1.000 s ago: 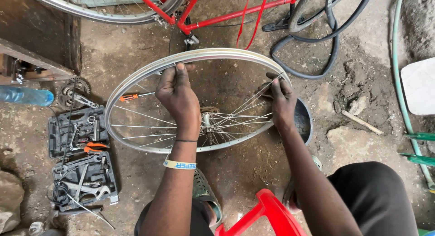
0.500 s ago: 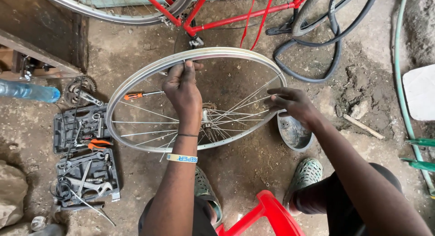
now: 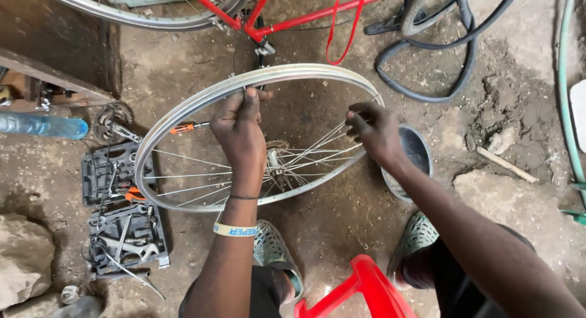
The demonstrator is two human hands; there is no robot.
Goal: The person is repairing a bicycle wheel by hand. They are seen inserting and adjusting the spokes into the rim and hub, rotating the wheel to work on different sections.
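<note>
Down on the dirt ground [image 3: 342, 232], a bare spoked bicycle wheel [image 3: 183, 119] is standing tilted in the middle of the view, its silver rim arching from nine o'clock over twelve to three. At the rim's twelve o'clock, the left hand [image 3: 241, 132] is gripping the metal, fingers curled over the top edge and clenched on it, a yellow wristband [image 3: 235, 230] sitting further down the forearm. Toward the rim's three o'clock, the right hand [image 3: 375, 132] is reaching in among the spokes [image 3: 317, 148], its fingertips pinching together around the spoke ends near the rim; whether a small part is held between them is too fine to tell. The hub [image 3: 276, 162] is sitting just below the left wrist, spokes fanning out from it. Just beside the right wrist, at about four o'clock of the wheel, a small dark bowl [image 3: 418, 152] is resting on the ground. At eight o'clock, an open black tool case [image 3: 119, 208] is lying with wrenches and pliers in it, and an orange-handled screwdriver [image 3: 186, 127] is showing through the wheel at ten o'clock. A red bicycle frame [image 3: 287, 16] is crossing the top, a black tyre [image 3: 452, 61] is looping at one o'clock, and a red plastic stool [image 3: 360, 290] is showing at six.
</note>
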